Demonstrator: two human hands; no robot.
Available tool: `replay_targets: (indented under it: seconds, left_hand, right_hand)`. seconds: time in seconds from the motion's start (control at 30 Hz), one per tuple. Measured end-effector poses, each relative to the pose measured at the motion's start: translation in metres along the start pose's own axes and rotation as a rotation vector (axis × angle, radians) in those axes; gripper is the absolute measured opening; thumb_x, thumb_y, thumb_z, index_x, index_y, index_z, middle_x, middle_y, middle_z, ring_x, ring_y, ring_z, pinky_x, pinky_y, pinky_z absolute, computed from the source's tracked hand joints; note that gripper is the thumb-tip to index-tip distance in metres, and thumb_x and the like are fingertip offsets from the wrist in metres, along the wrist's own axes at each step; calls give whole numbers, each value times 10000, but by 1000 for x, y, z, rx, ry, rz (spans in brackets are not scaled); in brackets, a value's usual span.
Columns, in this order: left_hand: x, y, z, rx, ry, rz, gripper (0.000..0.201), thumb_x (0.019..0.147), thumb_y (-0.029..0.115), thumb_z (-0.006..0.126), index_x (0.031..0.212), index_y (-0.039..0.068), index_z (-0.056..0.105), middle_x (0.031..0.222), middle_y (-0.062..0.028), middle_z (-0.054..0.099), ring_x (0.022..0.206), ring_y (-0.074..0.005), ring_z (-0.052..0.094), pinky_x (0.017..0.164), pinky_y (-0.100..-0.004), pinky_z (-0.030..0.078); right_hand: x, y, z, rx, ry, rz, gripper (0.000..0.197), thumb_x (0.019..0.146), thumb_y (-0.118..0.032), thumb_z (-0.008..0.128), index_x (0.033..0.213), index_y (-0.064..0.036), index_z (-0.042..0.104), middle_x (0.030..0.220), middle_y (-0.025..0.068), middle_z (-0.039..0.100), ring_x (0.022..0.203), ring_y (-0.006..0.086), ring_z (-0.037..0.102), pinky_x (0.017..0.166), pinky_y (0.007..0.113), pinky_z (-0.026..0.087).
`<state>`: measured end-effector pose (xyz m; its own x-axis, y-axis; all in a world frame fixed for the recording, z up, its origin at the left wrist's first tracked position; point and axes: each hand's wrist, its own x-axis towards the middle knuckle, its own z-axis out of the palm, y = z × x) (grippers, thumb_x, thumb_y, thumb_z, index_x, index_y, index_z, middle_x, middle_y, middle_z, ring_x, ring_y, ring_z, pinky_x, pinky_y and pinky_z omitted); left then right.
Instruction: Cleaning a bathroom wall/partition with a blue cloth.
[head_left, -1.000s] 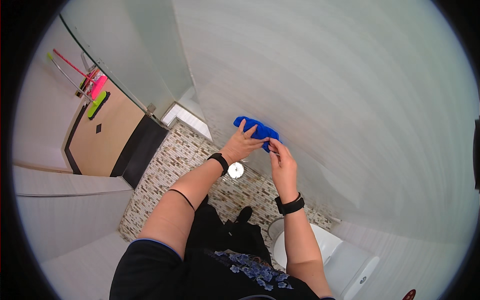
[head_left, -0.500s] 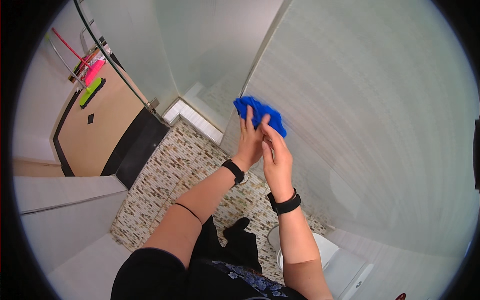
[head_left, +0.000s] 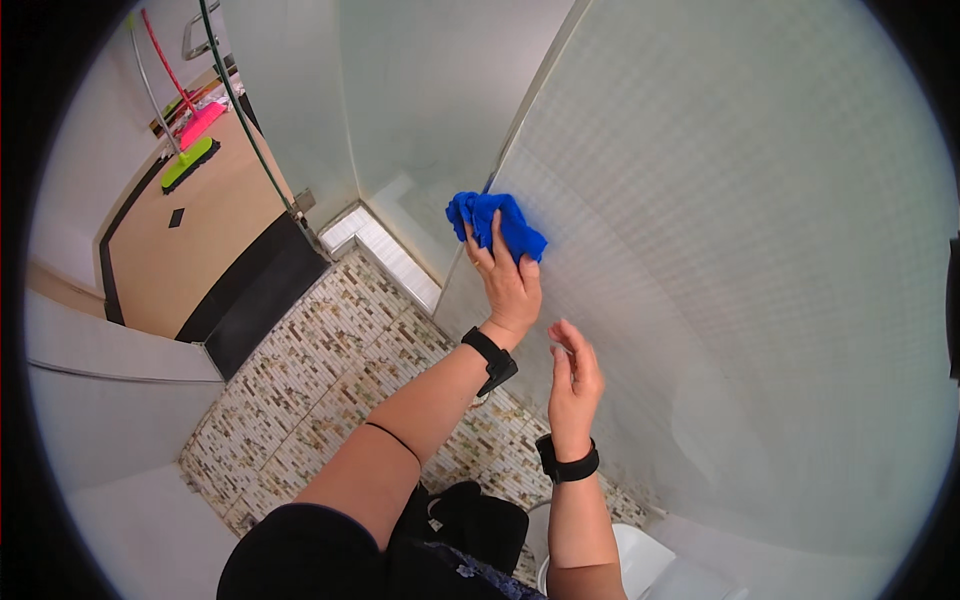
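Observation:
A crumpled blue cloth (head_left: pixel 508 226) lies against the pale wall panel (head_left: pixel 700 250), close to its upright edge. My left hand (head_left: pixel 512 285) presses it there, with the fingers spread over the cloth. Below and to the right is my right hand (head_left: pixel 575 385), apart from the cloth and near the panel. Its fingers are loosely bent and the thumb stands off them; I see nothing held in it. Both wrists wear black bands.
Mosaic-patterned floor tiles (head_left: pixel 330 370) lie below, with a white toilet (head_left: pixel 640 560) at the lower right. A glass door edge (head_left: pixel 245 120) and a dark threshold (head_left: pixel 265 290) stand at the left. Beyond them are a green broom (head_left: pixel 190 165) and a pink broom (head_left: pixel 203 122).
The blue cloth and my left hand have shifted slightly left along the panel's edge. My right hand has drawn away from the cloth, down and to the right.

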<state>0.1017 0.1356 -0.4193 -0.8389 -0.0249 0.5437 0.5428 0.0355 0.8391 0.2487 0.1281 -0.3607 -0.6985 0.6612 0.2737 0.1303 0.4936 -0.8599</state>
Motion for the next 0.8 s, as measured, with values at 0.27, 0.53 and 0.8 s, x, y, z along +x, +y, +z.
replay_targets:
  seconds: [0.27, 0.53, 0.8]
  left_hand:
    - [-55, -86, -1, 51, 49, 1, 616, 912, 299, 373, 1419, -15, 219, 1443, -308, 109, 1346, -447, 113, 1085, -526, 127]
    - [-84, -145, 3, 47, 52, 101, 593, 905, 267, 391, 1417, 9, 240, 1459, -286, 105, 1337, -445, 140, 1082, -527, 129]
    - [-74, -136, -11, 6, 15, 347, 613, 889, 315, 449, 1411, 46, 275, 1469, -281, 104, 1353, -438, 130, 1068, -584, 65]
  right_hand:
    - [-37, 102, 24, 33, 16, 9, 309, 883, 54, 474, 1178, 7, 553, 1091, 133, 617, 1026, 216, 602, 873, 308, 467]
    - [-50, 182, 49, 32, 101, -119, 309, 882, 62, 474, 1176, 13, 555, 1098, 118, 611, 1014, 195, 602, 870, 298, 474]
    - [-71, 210, 54, 15, 245, -265, 250, 873, 40, 508, 1107, 6, 591, 1028, 134, 636, 942, 221, 630, 833, 306, 482]
